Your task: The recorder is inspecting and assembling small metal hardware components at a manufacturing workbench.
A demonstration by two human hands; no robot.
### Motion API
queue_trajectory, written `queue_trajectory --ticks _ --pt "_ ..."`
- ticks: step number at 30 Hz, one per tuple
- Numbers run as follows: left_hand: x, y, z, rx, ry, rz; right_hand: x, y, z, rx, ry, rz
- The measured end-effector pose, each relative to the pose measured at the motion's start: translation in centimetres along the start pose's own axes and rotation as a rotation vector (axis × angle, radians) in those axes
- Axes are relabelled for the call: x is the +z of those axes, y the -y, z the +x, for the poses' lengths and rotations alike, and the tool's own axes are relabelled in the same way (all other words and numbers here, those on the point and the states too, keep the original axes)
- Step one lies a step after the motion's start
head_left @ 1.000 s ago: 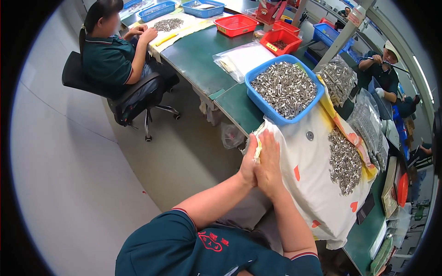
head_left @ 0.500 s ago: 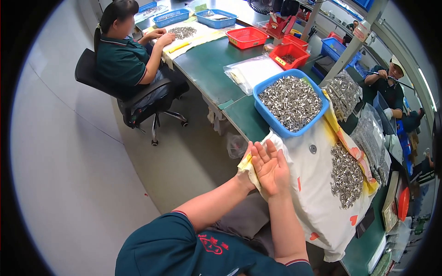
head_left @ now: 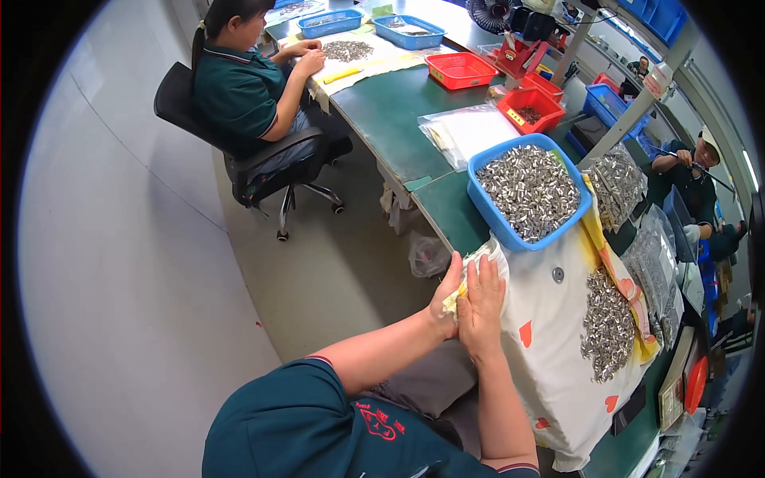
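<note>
My left hand (head_left: 448, 298) holds a bunched edge of the white and yellow cloth (head_left: 550, 319) at the table's near edge, thumb up, other fingers mostly hidden. My right hand (head_left: 481, 309) lies flat against that bunched edge, fingers stretched out and pointing up, with cloth between the two palms. On the cloth to the right are a heap of small silver metal cylinders (head_left: 608, 327) and a round grey disc (head_left: 558, 275). Just beyond my hands stands a blue basket (head_left: 483, 201) full of the same cylinders.
A co-worker (head_left: 239, 92) sits at the far left in a black chair (head_left: 179, 99). Red trays (head_left: 460, 70) and a clear plastic bag (head_left: 462, 131) lie on the green table (head_left: 382, 111). Bags of metal parts (head_left: 617, 187) line the right side, where another person (head_left: 693, 183) stands.
My right hand has turned from palm up to lying against the cloth, its palm toward my left hand. The whole view has shifted slightly.
</note>
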State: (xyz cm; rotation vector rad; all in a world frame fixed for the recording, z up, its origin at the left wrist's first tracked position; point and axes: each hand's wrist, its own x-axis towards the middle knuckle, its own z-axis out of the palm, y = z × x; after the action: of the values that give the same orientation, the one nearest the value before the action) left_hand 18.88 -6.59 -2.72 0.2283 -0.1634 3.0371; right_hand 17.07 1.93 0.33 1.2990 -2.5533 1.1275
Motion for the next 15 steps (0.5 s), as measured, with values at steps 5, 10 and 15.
queue_trajectory --ticks 5,10,15 --pt "2.9 0.7 -0.2 0.021 -0.14 0.211 -1.1 -1.0 1.0 0.048 0.007 0.033" --pt "2.2 0.1 -0.5 -0.029 -0.098 0.385 -0.5 -1.7 2.1 0.034 -0.151 0.074" --pt "2.5 -1.1 -1.3 -0.108 -0.016 0.468 0.2 -2.3 2.6 0.119 -0.249 0.167"
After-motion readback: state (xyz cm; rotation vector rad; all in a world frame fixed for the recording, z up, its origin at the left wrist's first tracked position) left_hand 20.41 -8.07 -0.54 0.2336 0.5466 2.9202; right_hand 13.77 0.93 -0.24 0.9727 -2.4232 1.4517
